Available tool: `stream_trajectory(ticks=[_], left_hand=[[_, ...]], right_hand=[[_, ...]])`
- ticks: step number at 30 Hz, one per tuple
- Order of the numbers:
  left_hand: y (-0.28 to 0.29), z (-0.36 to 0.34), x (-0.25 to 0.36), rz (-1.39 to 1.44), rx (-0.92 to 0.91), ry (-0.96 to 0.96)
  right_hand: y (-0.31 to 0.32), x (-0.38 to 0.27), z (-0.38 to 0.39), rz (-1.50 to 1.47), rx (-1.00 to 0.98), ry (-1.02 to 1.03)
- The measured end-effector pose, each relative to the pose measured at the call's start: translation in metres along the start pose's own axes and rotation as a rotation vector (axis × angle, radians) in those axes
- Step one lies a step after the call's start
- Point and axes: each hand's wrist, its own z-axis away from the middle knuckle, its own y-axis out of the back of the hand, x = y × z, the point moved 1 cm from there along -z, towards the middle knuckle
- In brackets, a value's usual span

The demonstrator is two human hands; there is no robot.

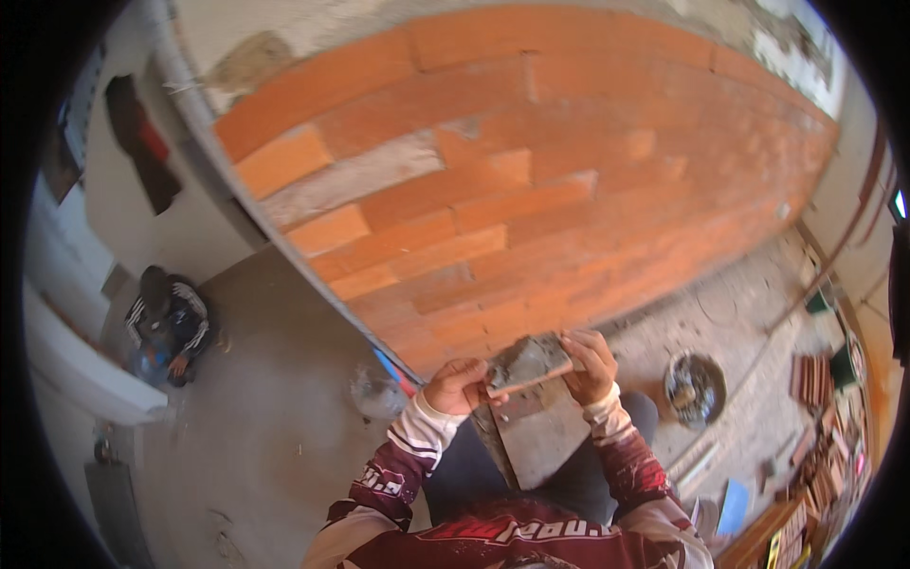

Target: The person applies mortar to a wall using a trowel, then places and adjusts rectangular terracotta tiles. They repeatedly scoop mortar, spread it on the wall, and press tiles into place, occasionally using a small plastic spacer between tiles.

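A short piece of orange brick (538,381) with wet grey mortar (527,360) spread over its upper face is held between my two hands. My left hand (457,384) grips its left end, the fingers closed round the edge. At the other end, my right hand (590,368) is closed on the brick with the thumb and fingers near the mortar. Just beyond rises a wall of orange bricks (531,209) with staggered joints. One grey-smeared brick (360,175) shows in its upper left part.
A round bucket (695,389) of mortar stands right of my knees. Brick stacks (813,381) and broken pieces (825,474) lie along the right, near a blue flat piece (733,507). A co-worker (169,322) crouches at the far left. A clear plastic bag (377,391) sits by the wall's end.
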Motion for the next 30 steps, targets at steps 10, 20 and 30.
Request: stream_trajectory(ticks=[10, 20, 30], left_hand=[[-0.055, 0.047, 0.087, 0.044, -0.127, -0.205], [-0.143, 0.083, 0.242, -1.127, 0.334, -1.013], [-0.202, 0.084, 0.381, -2.541, 0.833, -1.766]], right_hand=[[-0.030, -0.060, -0.109, -0.133, 0.186, 0.409], [-0.020, -0.112, -0.242, -0.092, 0.230, 0.568], [-0.037, -0.123, -0.336, -0.005, 0.318, 0.597]])
